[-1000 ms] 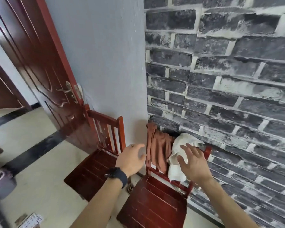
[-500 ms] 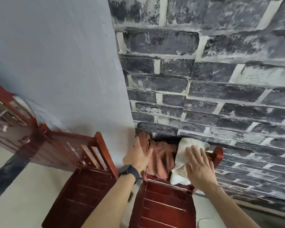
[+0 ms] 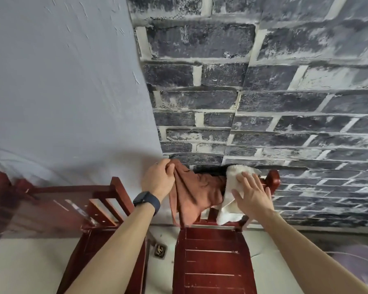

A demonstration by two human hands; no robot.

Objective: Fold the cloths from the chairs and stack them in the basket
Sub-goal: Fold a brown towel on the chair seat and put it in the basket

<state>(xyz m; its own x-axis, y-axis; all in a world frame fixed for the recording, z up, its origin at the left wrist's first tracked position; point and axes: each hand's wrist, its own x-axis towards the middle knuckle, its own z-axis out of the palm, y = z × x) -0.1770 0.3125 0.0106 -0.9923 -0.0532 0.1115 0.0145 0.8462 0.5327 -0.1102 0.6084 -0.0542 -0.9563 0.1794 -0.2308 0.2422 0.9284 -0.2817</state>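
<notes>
- Brown cloth (image 3: 197,194): draped over the top rail of the right chair (image 3: 212,257), at the rail's left end, hanging down past the backrest towards the seat's back edge.
- White cloth (image 3: 228,205): draped over the same rail just right of the brown cloth and touching it; the rail's right post shows bare beside it.
- Left hand (image 3: 158,181): fingers curled round the brown cloth's upper left corner, gripping it at the rail. A dark watch (image 3: 147,201) is on the wrist.
- Right hand (image 3: 252,193): released, fingers straight and spread, lying flat against the white cloth.
- Left chair (image 3: 106,209): stands just beside the right one, against the grey wall (image 3: 62,92); no cloth shows on it.
- Brick wall (image 3: 263,102): behind the right chair.
- Floor (image 3: 19,262): pale, with a small drain (image 3: 160,250) between the two chairs.
</notes>
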